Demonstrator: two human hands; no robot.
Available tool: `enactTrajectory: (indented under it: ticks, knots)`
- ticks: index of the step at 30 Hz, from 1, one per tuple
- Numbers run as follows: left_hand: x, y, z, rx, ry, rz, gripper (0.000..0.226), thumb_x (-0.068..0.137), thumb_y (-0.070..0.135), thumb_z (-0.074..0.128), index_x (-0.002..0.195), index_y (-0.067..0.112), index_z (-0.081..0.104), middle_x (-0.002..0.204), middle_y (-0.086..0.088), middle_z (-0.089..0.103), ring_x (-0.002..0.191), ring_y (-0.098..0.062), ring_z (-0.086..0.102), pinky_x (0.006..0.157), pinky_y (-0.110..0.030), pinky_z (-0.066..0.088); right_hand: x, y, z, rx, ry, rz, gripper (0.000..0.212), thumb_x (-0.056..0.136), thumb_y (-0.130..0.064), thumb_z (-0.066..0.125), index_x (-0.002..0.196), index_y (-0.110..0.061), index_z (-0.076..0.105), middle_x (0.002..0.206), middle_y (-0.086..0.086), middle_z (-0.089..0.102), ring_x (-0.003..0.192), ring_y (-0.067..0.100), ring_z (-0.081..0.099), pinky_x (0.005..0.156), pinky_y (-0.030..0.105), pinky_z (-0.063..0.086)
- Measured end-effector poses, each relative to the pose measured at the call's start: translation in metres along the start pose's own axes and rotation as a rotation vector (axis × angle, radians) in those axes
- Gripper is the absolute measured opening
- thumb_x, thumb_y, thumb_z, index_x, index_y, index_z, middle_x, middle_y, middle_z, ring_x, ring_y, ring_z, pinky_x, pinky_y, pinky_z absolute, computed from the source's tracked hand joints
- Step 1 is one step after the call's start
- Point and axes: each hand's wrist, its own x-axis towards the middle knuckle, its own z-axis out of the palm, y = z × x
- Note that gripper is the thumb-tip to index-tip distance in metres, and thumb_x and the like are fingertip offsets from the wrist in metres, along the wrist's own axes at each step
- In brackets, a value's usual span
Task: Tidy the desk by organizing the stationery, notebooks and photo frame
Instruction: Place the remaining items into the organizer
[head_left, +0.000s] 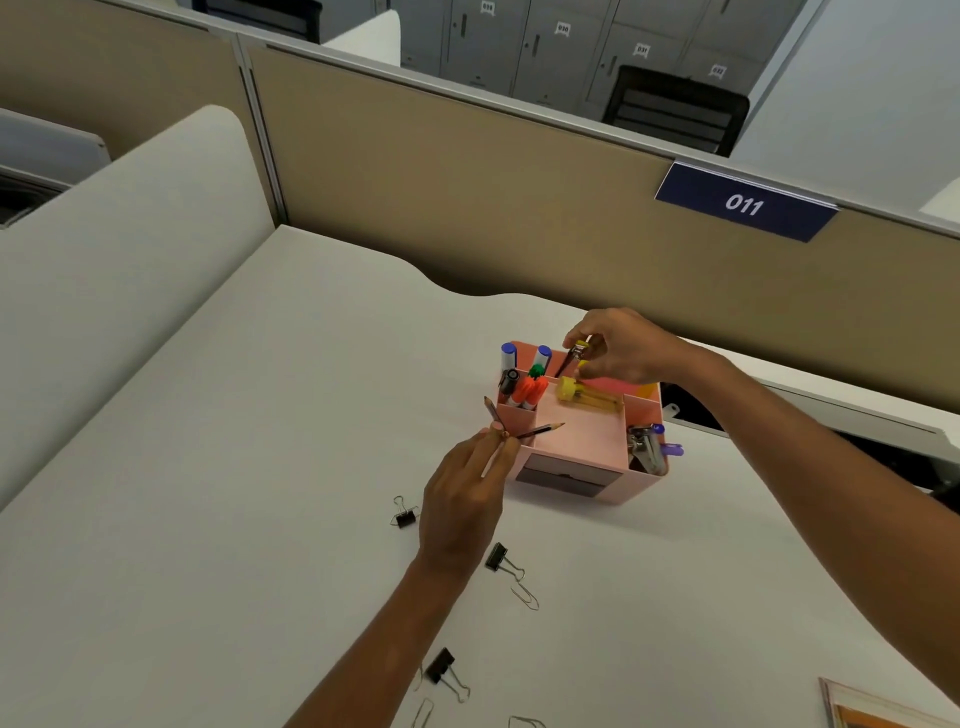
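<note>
Pencils (519, 435), light, stiff and slim, pinched mid-shaft in left hand (462, 499) fingers (506, 447); right hand (623, 345) fingers clamped on pen (574, 356) over organizer (582, 441).

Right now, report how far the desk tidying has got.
Done: markers, a yellow tube and a stapler sit in the pink organizer. In hand: the left hand holds two pencils; the right hand lowers a pen into the back compartment. Left: binder clips and paper clips loose on the desk.
</note>
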Motion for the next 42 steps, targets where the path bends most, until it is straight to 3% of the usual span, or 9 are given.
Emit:
enactTrajectory:
  ticks: [12, 20, 25, 30, 33, 36, 40, 42]
  knots:
    - [-0.003, -0.003, -0.003, 0.007, -0.024, 0.044, 0.038, 0.080, 0.020, 0.072, 0.115, 0.005, 0.066, 0.113, -0.013, 0.068, 0.102, -0.023, 0.066, 0.091, -0.027, 0.047, 0.008, -0.002, 0.001, -0.160, -0.020, -0.043, 0.028, 0.082, -0.033, 0.073, 0.102, -0.017, 0.063, 0.103, 0.000, 0.062, 0.089, 0.016, 0.055, 0.074, 0.033, 0.052]
    - [-0.004, -0.003, -0.003, 0.013, -0.006, 0.071, 0.035, 0.081, 0.019, 0.072, 0.112, 0.003, 0.067, 0.111, -0.015, 0.069, 0.102, -0.025, 0.066, 0.090, -0.030, 0.049, 0.010, 0.005, 0.004, -0.201, -0.087, -0.036, 0.029, 0.084, -0.042, 0.068, 0.103, -0.020, 0.070, 0.110, 0.000, 0.059, 0.099, 0.016, 0.053, 0.082, 0.036, 0.052]
    - [-0.004, -0.003, -0.005, 0.012, 0.000, 0.080, 0.031, 0.086, 0.019, 0.063, 0.111, 0.001, 0.066, 0.111, -0.017, 0.068, 0.099, -0.027, 0.067, 0.084, -0.032, 0.053, 0.006, 0.010, 0.005, -0.151, -0.123, -0.022, 0.031, 0.089, -0.040, 0.063, 0.109, -0.018, 0.071, 0.116, 0.001, 0.058, 0.104, 0.016, 0.052, 0.078, 0.027, 0.041]
    - [-0.006, -0.004, -0.007, 0.004, -0.030, 0.088, 0.034, 0.088, 0.019, 0.058, 0.115, 0.000, 0.064, 0.114, -0.018, 0.067, 0.098, -0.028, 0.068, 0.085, -0.032, 0.052, 0.005, 0.014, 0.006, -0.121, -0.107, 0.001, 0.033, 0.093, -0.039, 0.059, 0.114, -0.017, 0.068, 0.123, 0.002, 0.058, 0.107, 0.016, 0.053, 0.079, 0.027, 0.038]
    - [-0.008, -0.005, -0.008, -0.003, -0.071, 0.072, 0.035, 0.089, 0.016, 0.056, 0.121, 0.001, 0.060, 0.120, -0.018, 0.064, 0.105, -0.029, 0.064, 0.090, -0.034, 0.050, 0.000, 0.015, 0.000, -0.058, -0.079, 0.002, 0.030, 0.093, -0.037, 0.059, 0.111, -0.016, 0.069, 0.121, 0.002, 0.058, 0.107, 0.016, 0.055, 0.084, 0.032, 0.045]
    - [-0.008, -0.002, -0.011, 0.004, -0.108, 0.059, 0.040, 0.085, 0.007, 0.063, 0.124, 0.000, 0.057, 0.125, -0.019, 0.060, 0.110, -0.030, 0.060, 0.093, -0.038, 0.051, -0.012, 0.007, -0.014, 0.092, 0.031, 0.023, 0.026, 0.093, -0.029, 0.060, 0.115, -0.016, 0.067, 0.119, 0.004, 0.061, 0.102, 0.016, 0.058, 0.086, 0.036, 0.051]
    - [-0.012, 0.003, -0.021, 0.001, -0.127, 0.049, 0.043, 0.080, 0.001, 0.066, 0.122, 0.000, 0.059, 0.129, -0.024, 0.055, 0.115, -0.035, 0.057, 0.093, -0.040, 0.048, -0.055, -0.006, -0.033, 0.302, 0.382, 0.105, 0.030, 0.094, -0.024, 0.059, 0.122, -0.013, 0.062, 0.107, 0.002, 0.065, 0.091, 0.011, 0.058, 0.075, 0.015, 0.045]
    - [-0.019, -0.001, -0.030, -0.006, -0.124, -0.016, 0.041, 0.080, 0.001, 0.067, 0.120, 0.001, 0.061, 0.129, -0.023, 0.055, 0.115, -0.033, 0.057, 0.092, -0.039, 0.048, -0.090, -0.022, -0.034, 0.412, 0.537, 0.097, 0.025, 0.095, -0.021, 0.058, 0.117, -0.012, 0.063, 0.096, 0.002, 0.067, 0.077, 0.008, 0.061, 0.068, 0.012, 0.048]
